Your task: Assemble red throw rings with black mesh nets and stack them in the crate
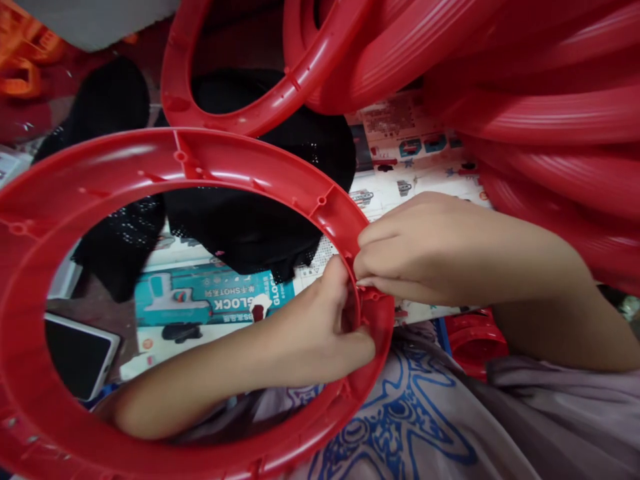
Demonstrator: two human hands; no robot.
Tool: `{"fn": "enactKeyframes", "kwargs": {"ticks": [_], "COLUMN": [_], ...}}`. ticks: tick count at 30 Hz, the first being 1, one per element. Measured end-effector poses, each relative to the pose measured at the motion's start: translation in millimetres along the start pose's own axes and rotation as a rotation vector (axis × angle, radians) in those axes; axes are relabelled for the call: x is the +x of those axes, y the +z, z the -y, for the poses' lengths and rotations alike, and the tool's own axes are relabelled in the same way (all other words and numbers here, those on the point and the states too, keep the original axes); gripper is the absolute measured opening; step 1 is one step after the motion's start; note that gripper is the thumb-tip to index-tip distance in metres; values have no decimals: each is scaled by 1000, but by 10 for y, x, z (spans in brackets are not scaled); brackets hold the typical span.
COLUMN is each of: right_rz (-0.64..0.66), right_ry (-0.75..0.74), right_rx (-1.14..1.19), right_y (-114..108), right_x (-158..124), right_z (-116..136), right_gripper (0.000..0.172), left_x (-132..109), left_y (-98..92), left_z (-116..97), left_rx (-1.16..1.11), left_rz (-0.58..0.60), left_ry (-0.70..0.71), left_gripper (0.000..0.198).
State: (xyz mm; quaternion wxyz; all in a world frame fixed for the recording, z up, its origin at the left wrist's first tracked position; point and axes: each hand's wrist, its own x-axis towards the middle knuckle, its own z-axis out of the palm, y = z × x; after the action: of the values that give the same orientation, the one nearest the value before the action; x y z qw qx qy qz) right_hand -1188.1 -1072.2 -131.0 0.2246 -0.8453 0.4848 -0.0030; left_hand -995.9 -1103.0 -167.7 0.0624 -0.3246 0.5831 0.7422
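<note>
A large red plastic ring [145, 157], its hollow ribbed side facing up, fills the left and middle of the head view. My left hand [320, 327] reaches through the ring's opening and is closed around its inner edge on the right side. My right hand [415, 253] is at the same part of the ring, fingers pinched together down in the channel beside a small screw post. What its fingertips hold, if anything, is hidden. The near side of the ring lies over my patterned clothing [400, 413].
Another red ring [240, 120] lies behind, and many more red rings [540, 120] are stacked at right. Black cloth [240, 227] covers part of a printed cardboard sheet [200, 293]. A dark-screened phone or tablet [77, 357] lies at left, orange parts [25, 53] at upper left.
</note>
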Motion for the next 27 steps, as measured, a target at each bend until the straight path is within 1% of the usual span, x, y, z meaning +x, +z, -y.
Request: {"fn": "enactKeyframes", "kwargs": {"ticks": [3,6,9,12,17,21,23,24,25,26,27], "right_rz": [-8,-23,-20,-20,-143,-153,-179,-172,-126,-46,66], "right_ry": [1,6,-13,-40,-105,-111,-118,-98,-64,-12,44], "right_rx": [-6,-27,-37,-54,-69,-64,-32,-19,-17,-30,-55], "right_y": [1,6,36,86,172,228,235,225,206,178,143], "right_x": [3,13,13,4,-2,-2,10,21,36,53,69], "right_z": [-5,0,-3,-17,-39,-39,-20,-5,14,35,54], "right_gripper": [16,17,17,21,27,27,30,32,35,36,36], "left_x": [12,43,91,134,147,134,126,122,119,116,114], "left_y": [45,71,84,99,116,124,128,128,126,121,113], "left_z": [-85,-144,-134,-78,5,23,21,20,21,23,28], "left_rx": [-92,-233,-326,-391,-290,-126,-52,-32,-21,-12,-2], "left_rz": [54,54,-18,-103,-142,-185,-207,-212,-212,-209,-205], "left_ry": [-7,35,87,123,205,243,244,244,244,246,246], "left_gripper": [44,46,41,43,50,37,37,38,40,41,42]}}
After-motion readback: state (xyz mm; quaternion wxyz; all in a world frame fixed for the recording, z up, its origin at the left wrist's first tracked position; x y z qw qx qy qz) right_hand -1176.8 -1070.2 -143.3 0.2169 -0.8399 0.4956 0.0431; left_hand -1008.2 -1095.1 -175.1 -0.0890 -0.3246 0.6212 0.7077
